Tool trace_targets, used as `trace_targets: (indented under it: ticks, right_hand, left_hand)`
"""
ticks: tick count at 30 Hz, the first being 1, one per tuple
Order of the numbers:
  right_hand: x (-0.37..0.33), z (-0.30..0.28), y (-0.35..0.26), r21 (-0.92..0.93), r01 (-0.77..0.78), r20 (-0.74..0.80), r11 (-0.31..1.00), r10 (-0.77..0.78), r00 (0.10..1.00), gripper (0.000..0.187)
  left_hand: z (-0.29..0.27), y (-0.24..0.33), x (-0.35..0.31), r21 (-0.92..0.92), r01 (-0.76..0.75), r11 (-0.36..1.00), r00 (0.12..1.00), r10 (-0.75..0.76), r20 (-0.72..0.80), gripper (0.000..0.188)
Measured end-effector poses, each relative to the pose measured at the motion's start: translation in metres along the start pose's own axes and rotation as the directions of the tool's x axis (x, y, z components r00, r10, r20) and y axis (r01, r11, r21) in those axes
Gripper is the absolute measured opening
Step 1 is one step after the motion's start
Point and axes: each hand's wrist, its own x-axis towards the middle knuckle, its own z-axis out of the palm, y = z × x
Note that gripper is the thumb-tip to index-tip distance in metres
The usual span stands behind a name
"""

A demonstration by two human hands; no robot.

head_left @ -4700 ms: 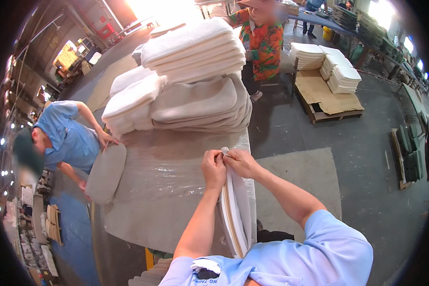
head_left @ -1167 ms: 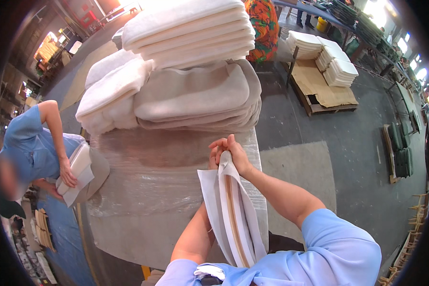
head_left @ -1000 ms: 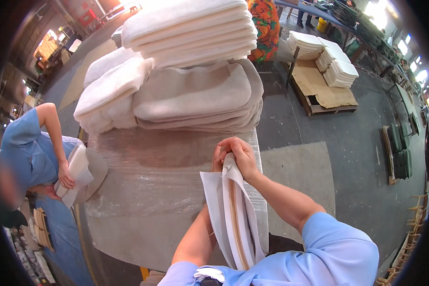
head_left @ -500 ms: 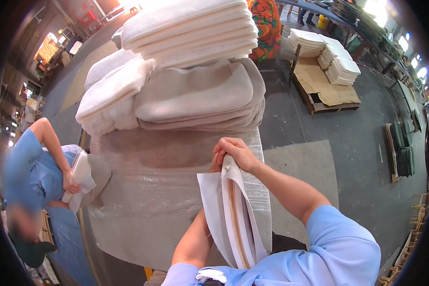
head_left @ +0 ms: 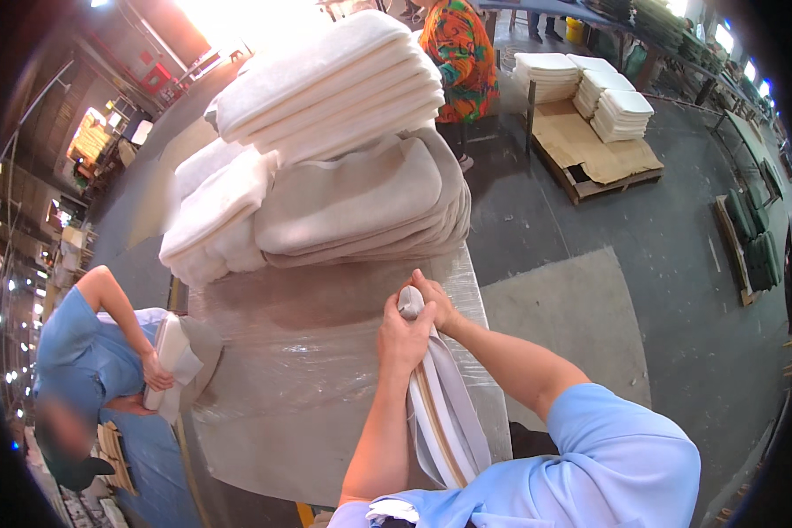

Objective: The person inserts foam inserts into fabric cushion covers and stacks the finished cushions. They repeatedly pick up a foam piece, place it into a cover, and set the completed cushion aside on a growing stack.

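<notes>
A grey cushion cover (head_left: 477,431) with white inner edges and a tan zipper strip (head_left: 433,412) stands on edge between my forearms, its near end against my body. My left hand (head_left: 401,339) wraps the left side of the cover's far end, thumb toward the top. From the right, my right hand (head_left: 436,304) closes round the same end. A bunched grey corner (head_left: 410,302) pokes up between both hands. Whether padding is inside the cover is hard to see.
Ahead on the plastic-covered table (head_left: 264,431) lie folded grey covers (head_left: 352,207) and stacked white pads (head_left: 326,79). At left, a co-worker (head_left: 97,343) holds a white pad (head_left: 169,356). A pallet (head_left: 550,132) bearing white stacks stands far right. Someone in a bright patterned garment (head_left: 458,62) is behind the table.
My left hand has come up from behind the cover to grip its far end. The loose white flap on the left has been drawn in, and the view has shifted slightly.
</notes>
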Motion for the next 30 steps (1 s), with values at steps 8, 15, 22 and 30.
trace_targets:
  ticks: [8,15,22,30]
  right_hand:
    - [-0.026,0.016,-0.064,0.48,-0.135,-0.056,0.867,0.184,0.981,0.06]
    - [-0.073,0.079,-0.216,0.368,0.488,-0.05,0.791,-0.507,0.86,0.037]
    - [-0.114,0.09,-0.225,0.172,0.661,0.047,0.73,-0.677,0.735,0.033]
    - [-0.161,0.104,-0.254,-0.282,0.714,0.36,0.641,-0.619,0.698,0.035]
  left_hand:
    - [-0.054,0.056,-0.045,-0.512,-0.306,0.803,0.951,0.276,-0.136,0.052]
    - [-0.086,0.111,-0.189,-0.314,-0.714,0.626,0.699,0.608,-0.377,0.094]
    - [-0.075,0.085,-0.221,0.043,-0.549,0.835,0.745,0.511,-0.429,0.099]
    - [-0.076,0.08,-0.242,0.118,-0.404,0.907,0.705,0.391,-0.591,0.079]
